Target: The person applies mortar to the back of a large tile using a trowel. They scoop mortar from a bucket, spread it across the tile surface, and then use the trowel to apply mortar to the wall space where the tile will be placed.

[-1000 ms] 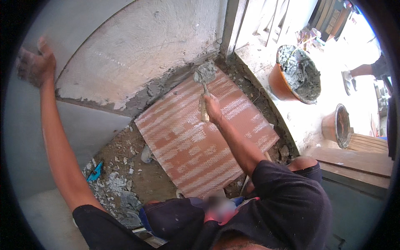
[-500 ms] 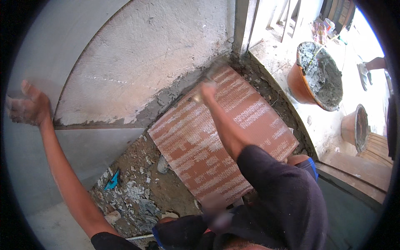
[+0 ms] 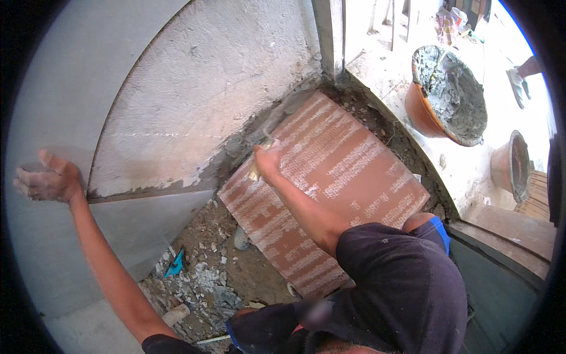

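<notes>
My left hand (image 3: pixel 52 179), dusty with grey, lies against the smooth grey wall panel (image 3: pixel 65 100) with its fingers apart. My right hand (image 3: pixel 269 160) is closed around the handle of a trowel (image 3: pixel 253 173), over the upper left edge of a large tile. The trowel's blade is blurred and mostly hidden. Reddish brown with a fine grid and whitish streaks, the tile (image 3: pixel 354 183) shows its broad face toward me. Wet grey mortar (image 3: pixel 250 133) runs along the foot of the rough plastered wall (image 3: pixel 194 88), beside the tile.
An orange bucket (image 3: pixel 420 112) of grey mortar stands beyond the ledge at right, with a smaller bucket (image 3: pixel 510 168) near it. Rubble and a blue scrap (image 3: pixel 175 264) lie on the ground (image 3: pixel 259 259). Another person's foot (image 3: pixel 517 87) shows at far right.
My right hand with the trowel has moved down and left along the tile's edge, away from the corner. My left hand stays on the panel; the whole view has shifted slightly.
</notes>
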`<move>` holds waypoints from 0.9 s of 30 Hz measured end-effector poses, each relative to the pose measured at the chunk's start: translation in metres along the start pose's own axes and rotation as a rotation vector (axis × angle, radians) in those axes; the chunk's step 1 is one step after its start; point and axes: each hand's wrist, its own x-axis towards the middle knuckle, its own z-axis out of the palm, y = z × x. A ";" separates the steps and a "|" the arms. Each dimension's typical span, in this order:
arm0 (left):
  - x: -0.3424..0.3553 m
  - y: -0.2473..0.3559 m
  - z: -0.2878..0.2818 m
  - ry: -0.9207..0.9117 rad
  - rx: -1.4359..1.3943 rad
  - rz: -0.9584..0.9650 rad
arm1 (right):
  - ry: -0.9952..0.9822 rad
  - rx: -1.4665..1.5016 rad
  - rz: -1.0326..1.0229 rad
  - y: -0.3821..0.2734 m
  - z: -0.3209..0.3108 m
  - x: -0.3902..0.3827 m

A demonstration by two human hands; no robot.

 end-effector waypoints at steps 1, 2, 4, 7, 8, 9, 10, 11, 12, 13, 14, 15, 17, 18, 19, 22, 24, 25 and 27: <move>0.009 0.007 0.000 0.021 -0.027 -0.002 | 0.072 0.004 -0.035 0.008 -0.001 0.009; 0.014 0.010 -0.003 0.033 -0.043 -0.002 | 0.143 0.010 -0.070 0.013 -0.010 0.026; -0.016 -0.001 -0.001 -0.005 -0.038 -0.011 | 0.027 0.088 0.059 -0.001 -0.042 0.049; 0.009 -0.004 -0.005 0.012 -0.007 -0.025 | -0.119 0.260 0.120 0.014 -0.057 0.114; -0.012 -0.011 -0.001 -0.007 0.000 -0.045 | -0.159 0.289 0.154 0.002 -0.064 0.112; -0.015 -0.017 -0.003 -0.014 0.014 -0.047 | -0.209 0.338 0.194 -0.009 -0.062 0.108; -0.012 -0.008 -0.004 -0.015 0.009 -0.055 | -0.194 0.256 0.129 -0.009 -0.060 0.114; -0.007 0.000 -0.003 -0.001 -0.016 -0.050 | -0.164 0.190 0.058 -0.008 -0.058 0.117; -0.001 0.009 -0.002 0.013 -0.042 -0.046 | -0.133 0.123 -0.014 -0.007 -0.055 0.120; 0.002 0.015 -0.004 0.019 -0.061 -0.036 | -0.111 0.053 -0.076 -0.007 -0.050 0.115; -0.001 0.017 -0.002 0.027 -0.062 -0.036 | -0.089 0.000 -0.104 -0.008 -0.048 0.112; -0.005 0.019 0.001 0.036 -0.067 -0.038 | -0.090 -0.025 -0.110 -0.008 -0.047 0.108; 0.001 0.006 -0.011 0.035 -0.033 -0.013 | -0.136 -0.062 -0.108 -0.018 -0.034 0.078; 0.000 0.003 -0.008 0.036 -0.031 -0.019 | -0.152 -0.044 -0.081 -0.024 -0.028 0.073; 0.001 0.001 -0.006 0.038 -0.030 -0.023 | -0.133 -0.024 -0.065 -0.030 -0.021 0.067; 0.002 0.003 0.000 0.059 -0.024 -0.005 | -0.099 0.043 -0.040 -0.046 -0.003 0.049; 0.004 0.001 0.004 0.066 -0.028 0.004 | -0.111 0.082 -0.046 -0.049 0.001 0.036; 0.002 -0.003 0.003 0.052 -0.017 -0.002 | -0.132 0.070 -0.063 -0.047 -0.002 0.026; -0.004 -0.012 -0.002 0.008 0.018 -0.023 | -0.180 0.044 -0.094 -0.045 -0.011 -0.003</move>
